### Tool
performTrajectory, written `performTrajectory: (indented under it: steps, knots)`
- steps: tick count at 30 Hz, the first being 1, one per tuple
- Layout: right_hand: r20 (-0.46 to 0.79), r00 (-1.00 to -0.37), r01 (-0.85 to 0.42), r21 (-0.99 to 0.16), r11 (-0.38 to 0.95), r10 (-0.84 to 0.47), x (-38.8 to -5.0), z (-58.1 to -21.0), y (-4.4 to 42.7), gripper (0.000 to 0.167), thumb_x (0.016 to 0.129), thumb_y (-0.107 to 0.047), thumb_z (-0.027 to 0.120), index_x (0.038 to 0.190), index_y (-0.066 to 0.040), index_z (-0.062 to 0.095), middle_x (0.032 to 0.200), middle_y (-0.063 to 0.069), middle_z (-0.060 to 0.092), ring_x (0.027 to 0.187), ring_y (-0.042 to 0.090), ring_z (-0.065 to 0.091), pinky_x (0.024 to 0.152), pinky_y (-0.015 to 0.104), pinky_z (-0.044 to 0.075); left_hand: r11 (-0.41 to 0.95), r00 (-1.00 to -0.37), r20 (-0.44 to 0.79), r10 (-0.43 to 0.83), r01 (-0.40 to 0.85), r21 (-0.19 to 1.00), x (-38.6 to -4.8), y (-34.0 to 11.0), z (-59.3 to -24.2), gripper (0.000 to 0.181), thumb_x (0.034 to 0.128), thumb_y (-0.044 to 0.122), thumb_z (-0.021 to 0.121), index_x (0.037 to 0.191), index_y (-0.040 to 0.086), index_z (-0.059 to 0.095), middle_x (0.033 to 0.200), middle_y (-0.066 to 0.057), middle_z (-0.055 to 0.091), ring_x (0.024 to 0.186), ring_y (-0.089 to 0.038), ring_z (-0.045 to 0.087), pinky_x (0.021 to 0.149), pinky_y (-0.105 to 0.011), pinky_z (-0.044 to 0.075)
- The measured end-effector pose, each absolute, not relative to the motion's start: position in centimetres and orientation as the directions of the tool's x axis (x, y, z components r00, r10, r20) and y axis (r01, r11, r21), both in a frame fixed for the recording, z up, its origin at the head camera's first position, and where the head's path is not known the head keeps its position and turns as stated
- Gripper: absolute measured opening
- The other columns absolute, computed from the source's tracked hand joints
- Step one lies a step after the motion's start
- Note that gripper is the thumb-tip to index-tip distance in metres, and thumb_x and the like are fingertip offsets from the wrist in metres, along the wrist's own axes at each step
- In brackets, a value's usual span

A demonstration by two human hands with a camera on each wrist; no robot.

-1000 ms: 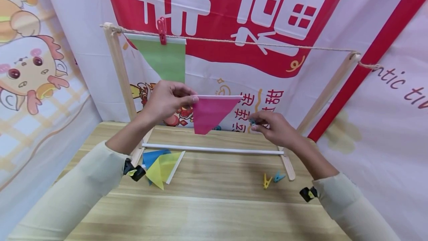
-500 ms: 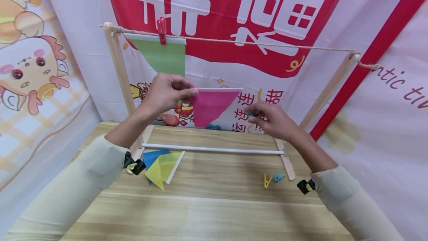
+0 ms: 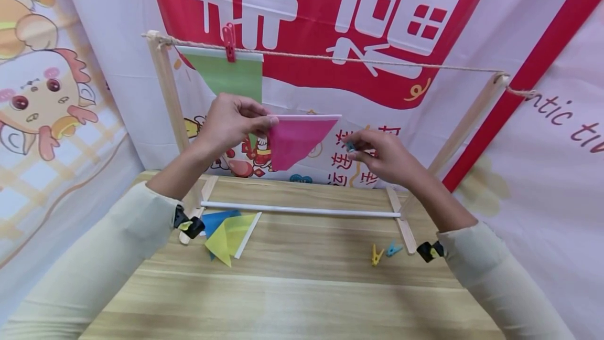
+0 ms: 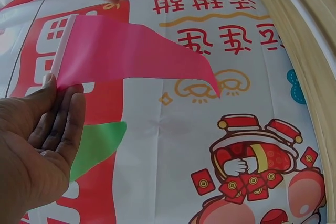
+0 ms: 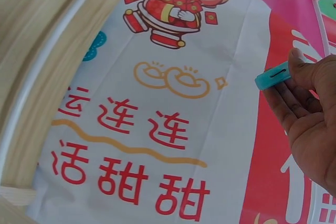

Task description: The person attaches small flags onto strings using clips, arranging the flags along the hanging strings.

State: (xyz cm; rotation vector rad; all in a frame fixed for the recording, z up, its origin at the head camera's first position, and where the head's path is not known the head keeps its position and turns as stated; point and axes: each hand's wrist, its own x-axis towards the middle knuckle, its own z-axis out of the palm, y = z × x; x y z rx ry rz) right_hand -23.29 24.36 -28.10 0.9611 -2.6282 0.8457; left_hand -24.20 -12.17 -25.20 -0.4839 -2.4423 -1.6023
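Between thumb and fingers, the left hand point(image 3: 236, 119) pinches one end of the white top strip of a pink flag point(image 3: 299, 140), which hangs below the string point(image 3: 377, 62). In the left wrist view the pink flag point(image 4: 131, 51) spreads out from the left hand point(image 4: 42, 135). To the flag's right, the right hand point(image 3: 384, 156) pinches a teal clothespin point(image 3: 350, 146), apart from the flag; the right wrist view shows this clothespin point(image 5: 273, 77) in the right hand point(image 5: 310, 114). A red clothespin point(image 3: 229, 42) holds a green flag point(image 3: 236, 75) on the string.
Wooden posts point(image 3: 167, 93) carry the string, with a white rod point(image 3: 302, 209) low between them. Yellow point(image 3: 231, 237) and blue point(image 3: 217, 220) flags lie at the left on the table point(image 3: 283, 303). A yellow clothespin point(image 3: 376, 255) and a blue one point(image 3: 393, 248) lie at the right.
Both hands have risen toward the string, the left with the pink flag and the right with the teal clothespin. The green flag and the things on the table have stayed put.
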Motion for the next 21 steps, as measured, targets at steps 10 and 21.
performTrajectory:
  steps: [10, 21]
  knots:
    - [0.403, -0.745, -0.667, -0.43, 0.609, -0.532, -23.5, -26.5, 23.8, 0.04, 0.102, -0.003, 0.082, 0.141, -0.008, 0.076, 0.134, 0.014, 0.079, 0.118, 0.03, 0.08, 0.105, 0.055, 0.068, 0.354, -0.927, 0.337, 0.167, 0.375, 0.857, -24.6, -12.4, -24.1, 0.029, 0.1042, 0.025, 0.083, 0.127, 0.007, 0.085, 0.117, -0.015, 0.086, 0.099, -0.022, 0.087, 0.096, -0.029, 0.068]
    - [0.43, -0.712, -0.702, -0.406, 0.585, -0.556, -23.9, -24.8, 23.2, 0.042, 0.101, -0.001, 0.082, 0.142, -0.005, 0.074, 0.133, 0.014, 0.08, 0.117, 0.029, 0.08, 0.104, 0.056, 0.068, 0.322, -0.917, 0.362, 0.165, 0.397, 0.86, -24.9, -12.5, -23.5, 0.029, 0.1069, 0.021, 0.079, 0.131, 0.005, 0.082, 0.117, -0.016, 0.085, 0.098, -0.018, 0.084, 0.09, -0.02, 0.067]
